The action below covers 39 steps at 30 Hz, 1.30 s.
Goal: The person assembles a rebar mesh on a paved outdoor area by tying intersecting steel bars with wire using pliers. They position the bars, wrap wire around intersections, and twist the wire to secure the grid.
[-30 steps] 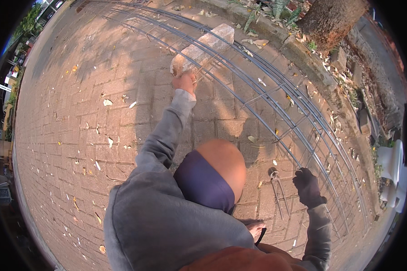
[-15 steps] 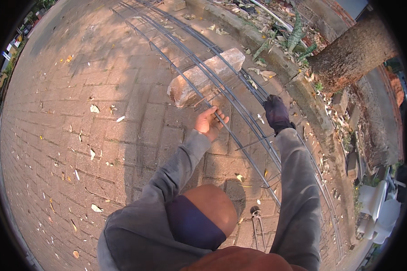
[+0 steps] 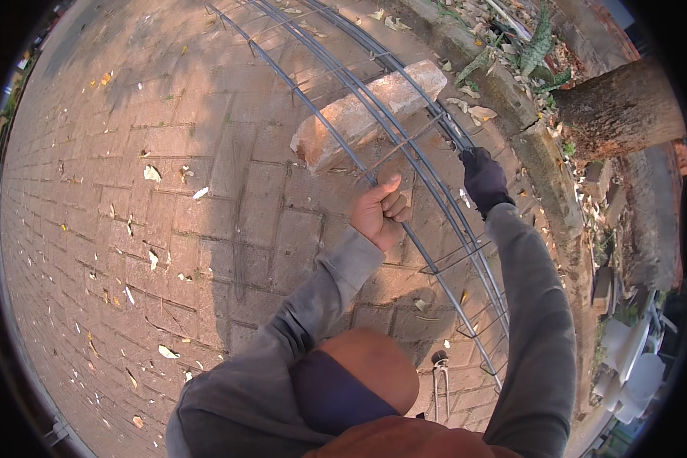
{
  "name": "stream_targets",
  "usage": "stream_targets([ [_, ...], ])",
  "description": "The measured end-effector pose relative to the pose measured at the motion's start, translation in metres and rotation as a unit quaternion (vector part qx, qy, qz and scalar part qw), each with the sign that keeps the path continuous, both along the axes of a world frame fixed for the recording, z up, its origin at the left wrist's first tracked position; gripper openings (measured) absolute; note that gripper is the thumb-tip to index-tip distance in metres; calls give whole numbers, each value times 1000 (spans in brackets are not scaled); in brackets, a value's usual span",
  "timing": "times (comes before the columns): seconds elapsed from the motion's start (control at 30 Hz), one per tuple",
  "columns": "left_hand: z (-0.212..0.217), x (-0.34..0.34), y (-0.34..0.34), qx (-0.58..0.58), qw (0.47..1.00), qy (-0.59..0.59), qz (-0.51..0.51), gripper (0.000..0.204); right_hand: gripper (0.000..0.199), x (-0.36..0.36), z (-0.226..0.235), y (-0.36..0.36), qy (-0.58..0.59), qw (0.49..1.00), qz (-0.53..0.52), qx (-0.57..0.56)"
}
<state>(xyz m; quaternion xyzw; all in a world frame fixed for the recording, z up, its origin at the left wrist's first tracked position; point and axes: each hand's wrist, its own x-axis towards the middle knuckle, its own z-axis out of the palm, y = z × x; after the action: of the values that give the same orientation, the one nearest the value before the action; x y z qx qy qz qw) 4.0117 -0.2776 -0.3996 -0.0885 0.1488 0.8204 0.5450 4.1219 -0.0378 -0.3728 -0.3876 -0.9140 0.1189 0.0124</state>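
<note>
A long cage of steel rebar [image 3: 406, 140] runs from the far left down past my right side, with thin cross ties between its bars. My bare left hand [image 3: 380, 214] is closed round its left bar, thumb pointing up along it. My right hand [image 3: 487, 182], in a dark glove, is closed on the bars of the right side; its fingertips are partly hidden. Just beyond my hands, a rough pinkish stone block [image 3: 347, 122] lies crosswise under the cage. A pair of pincers [image 3: 440, 374] lies on the paving beside my knee.
Brick paving [image 3: 275, 183] with scattered dry leaves spreads to the left. Along the right runs a concrete kerb [image 3: 511, 107], with a tree trunk [image 3: 618, 111] and spiky plants [image 3: 538, 46] behind it. White objects [image 3: 637, 366] stand at the lower right.
My left hand has gone from loosely curled fingers at the bar to a closed grip. The cage, stone and both hands appear shifted rightward in view.
</note>
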Motion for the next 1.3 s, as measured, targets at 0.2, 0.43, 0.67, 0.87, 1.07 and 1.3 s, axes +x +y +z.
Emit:
stream_targets([
  [0.2,-6,2,16,13,1000,-9,-2,26,39,1,-10,21,3,999,-13,30],
  [0.43,-22,8,12,48,998,-3,26,27,33,5,-28,26,33,999,11,35],
  [0.67,-12,6,6,4,998,-42,49,44,34,6,-29,20,41,998,-1,52],
  [0.87,1,0,8,-66,992,-94,42,53,26,7,-3,0,39,997,11,64],
  [1.07,-19,6,8,-13,999,-33,38,45,18,92,36,-38,96,975,39,198],
  [1.3,-38,5,13,47,998,-32,37,45,8,273,102,-101,55,988,14,147],
])
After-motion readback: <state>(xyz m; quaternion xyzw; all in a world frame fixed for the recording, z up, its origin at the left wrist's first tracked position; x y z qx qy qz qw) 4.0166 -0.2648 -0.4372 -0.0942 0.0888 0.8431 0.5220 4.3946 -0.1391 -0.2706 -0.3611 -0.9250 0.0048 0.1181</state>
